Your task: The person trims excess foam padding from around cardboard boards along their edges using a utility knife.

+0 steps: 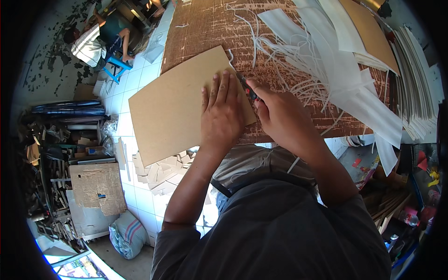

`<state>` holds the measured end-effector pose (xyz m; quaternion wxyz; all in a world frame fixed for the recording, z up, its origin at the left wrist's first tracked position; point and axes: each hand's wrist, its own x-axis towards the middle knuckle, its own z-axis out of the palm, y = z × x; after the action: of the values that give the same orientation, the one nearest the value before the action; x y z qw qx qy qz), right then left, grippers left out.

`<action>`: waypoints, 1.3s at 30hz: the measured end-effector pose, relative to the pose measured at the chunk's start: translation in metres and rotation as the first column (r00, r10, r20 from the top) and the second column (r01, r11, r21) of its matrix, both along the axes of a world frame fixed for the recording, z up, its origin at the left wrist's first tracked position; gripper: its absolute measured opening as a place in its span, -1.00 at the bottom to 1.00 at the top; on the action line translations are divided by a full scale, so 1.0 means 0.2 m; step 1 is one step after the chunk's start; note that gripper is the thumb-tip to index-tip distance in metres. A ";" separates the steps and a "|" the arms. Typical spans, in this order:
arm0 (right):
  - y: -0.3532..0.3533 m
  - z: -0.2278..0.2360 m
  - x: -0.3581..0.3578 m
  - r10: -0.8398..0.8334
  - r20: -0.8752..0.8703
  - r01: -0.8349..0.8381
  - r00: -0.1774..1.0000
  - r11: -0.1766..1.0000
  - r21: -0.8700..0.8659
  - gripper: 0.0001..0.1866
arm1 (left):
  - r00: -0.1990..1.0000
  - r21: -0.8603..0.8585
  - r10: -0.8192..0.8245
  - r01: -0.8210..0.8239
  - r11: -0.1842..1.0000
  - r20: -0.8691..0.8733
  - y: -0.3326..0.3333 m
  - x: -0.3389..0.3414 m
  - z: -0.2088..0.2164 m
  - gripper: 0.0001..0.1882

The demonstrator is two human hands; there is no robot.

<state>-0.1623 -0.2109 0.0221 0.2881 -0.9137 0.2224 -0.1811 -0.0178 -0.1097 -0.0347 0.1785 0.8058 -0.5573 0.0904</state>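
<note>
1 blue stool (117, 66) under seated co-worker (87, 48); 1 striped sack (128, 234) on floor (144, 205); stacked dark rolls (68, 110)

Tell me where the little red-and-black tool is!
In the head view, the red-and-black tool is just right of centre, in the right hand, by the edge of the brown sheet.

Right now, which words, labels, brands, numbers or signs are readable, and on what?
None readable.
Tan board under the left hand: no print visible.
Dark tool in the right hand: any marking too small.
Clear bottle, lower right: any label too blurred.
Striped sack, lower left: no lettering visible.
</note>
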 end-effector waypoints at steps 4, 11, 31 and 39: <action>0.00 -0.02 0.00 0.004 0.009 -0.004 1.000 0.999 -0.049 -0.49 | 1.000 0.005 0.006 -0.006 1.000 -0.009 -0.01 0.00 -0.01 -0.46; 0.09 0.01 -0.09 0.010 -0.134 -0.004 0.991 0.999 0.044 -0.49 | 1.000 -0.029 0.010 -0.010 1.000 0.018 -0.01 0.00 -0.02 -0.46; 0.29 0.00 -0.34 -0.016 -0.139 0.032 0.990 0.992 0.119 -0.40 | 0.998 -0.016 0.027 -0.026 1.000 0.061 -0.02 -0.01 -0.05 -0.45; 0.36 -0.05 -0.42 0.019 -0.213 -0.002 0.977 0.997 0.080 -0.24 | 0.999 -0.034 0.022 -0.021 0.999 0.045 -0.02 -0.02 -0.06 -0.44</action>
<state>-0.2467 -0.1394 0.0111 0.2997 -0.9168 0.2542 -0.0713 -0.0221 -0.1136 -0.0457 0.1781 0.8064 -0.5510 0.1199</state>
